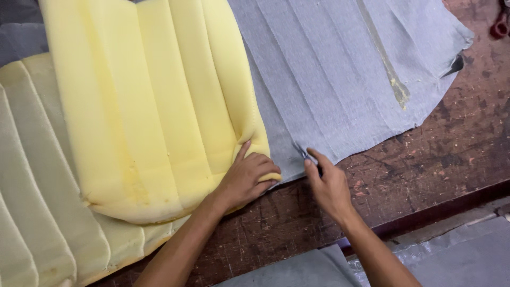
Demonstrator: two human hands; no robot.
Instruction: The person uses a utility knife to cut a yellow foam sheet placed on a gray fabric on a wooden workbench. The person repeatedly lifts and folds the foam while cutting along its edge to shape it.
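A yellow quilted foam panel (pixel 154 101) lies on a paler foam panel (pixel 37 202) at the left. My left hand (pixel 247 178) presses and grips the bright panel's lower right corner. My right hand (pixel 328 183) holds a small dark tool (pixel 303 153), a blade or snips, its tip against the grey backing fabric (pixel 340 69) right beside the foam's edge. The fabric spreads to the upper right, with stitched lines and a yellowish glue streak (pixel 388 64).
A worn dark brown wooden table (pixel 446 149) carries everything; its front edge runs along the lower right. Grey sheets (pixel 462 255) lie below that edge. A red object (pixel 500 24) sits at the top right corner.
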